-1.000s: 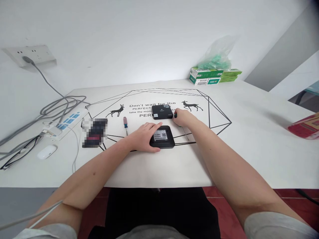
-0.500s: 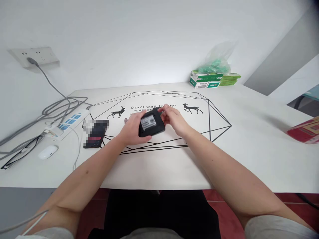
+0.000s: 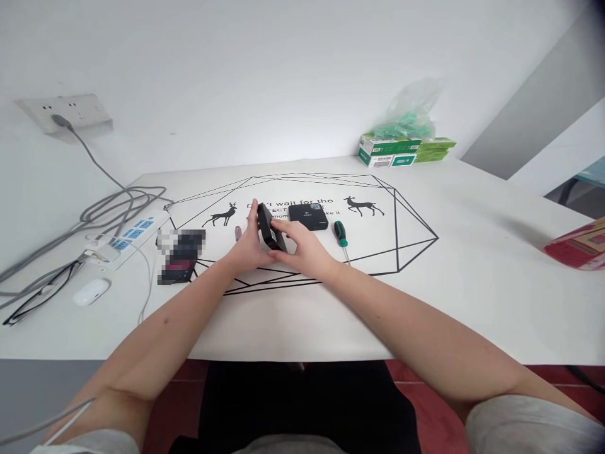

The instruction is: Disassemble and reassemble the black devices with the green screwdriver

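A black box-shaped device [image 3: 266, 227] is tilted up on its side between my two hands. My left hand [image 3: 249, 247] grips it from the left, thumb and fingers along its edges. My right hand [image 3: 302, 249] holds its right side, fingertips pressed to the label face, which is mostly hidden. Just behind my right hand a flat black square piece [image 3: 309, 216] lies on the mat. To its right lies a screwdriver [image 3: 340, 234] with a green and black handle. A small pinkish object [image 3: 238, 233] rests left of the device.
On the left are a phone [image 3: 182, 255], a power strip [image 3: 137, 236] with grey cables, a white earbud case [image 3: 91, 292] and glasses [image 3: 42, 293]. Green and white boxes [image 3: 390, 148] under a plastic bag stand at the back right. A red package [image 3: 576, 246] lies far right.
The device has turned from label side up to standing on edge. My right hand has moved left and down onto it, uncovering the flat black piece and the screwdriver.
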`<state>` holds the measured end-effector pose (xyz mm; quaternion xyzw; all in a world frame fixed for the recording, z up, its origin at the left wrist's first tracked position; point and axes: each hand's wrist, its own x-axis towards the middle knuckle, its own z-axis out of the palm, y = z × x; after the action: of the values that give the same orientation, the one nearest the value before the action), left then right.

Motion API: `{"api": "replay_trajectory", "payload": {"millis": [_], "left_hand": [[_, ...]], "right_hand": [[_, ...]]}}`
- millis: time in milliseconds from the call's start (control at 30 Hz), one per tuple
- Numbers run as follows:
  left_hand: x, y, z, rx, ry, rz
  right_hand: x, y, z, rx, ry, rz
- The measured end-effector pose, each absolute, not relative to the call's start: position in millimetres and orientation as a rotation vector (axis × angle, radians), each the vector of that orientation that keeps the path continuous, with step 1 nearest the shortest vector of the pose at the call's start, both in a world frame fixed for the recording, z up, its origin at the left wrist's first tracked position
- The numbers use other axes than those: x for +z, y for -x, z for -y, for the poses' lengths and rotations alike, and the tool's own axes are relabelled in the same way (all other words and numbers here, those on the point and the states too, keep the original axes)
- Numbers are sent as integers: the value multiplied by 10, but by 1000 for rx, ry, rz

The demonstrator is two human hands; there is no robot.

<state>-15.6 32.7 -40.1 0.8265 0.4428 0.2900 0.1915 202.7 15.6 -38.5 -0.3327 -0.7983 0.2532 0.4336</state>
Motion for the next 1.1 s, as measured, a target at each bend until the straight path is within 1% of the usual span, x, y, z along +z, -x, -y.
{"api": "replay_trajectory", "payload": {"millis": [100, 267, 433, 700, 967, 1100], "left_hand": [[-365, 134, -316, 784, -2200, -1308], [-286, 97, -345, 733, -2197, -1470], [-191, 81, -357, 697, -2127, -1687], [18, 211, -314, 494, -2134, -1771], [-186, 182, -435, 399, -2259, -1880], [-301, 168, -506, 373, -2284, -1864]], "right_hand": [[-411, -2059, -192, 557, 883, 2083], [-426, -2085, -224, 548, 914, 2217], [-408, -2052, -217, 553, 1145, 2247], [-306, -2048, -200, 582, 1415, 2278], [-296, -2039, -251, 523, 1564, 2197], [-327, -2054, -308, 492, 1579, 2176]]}}
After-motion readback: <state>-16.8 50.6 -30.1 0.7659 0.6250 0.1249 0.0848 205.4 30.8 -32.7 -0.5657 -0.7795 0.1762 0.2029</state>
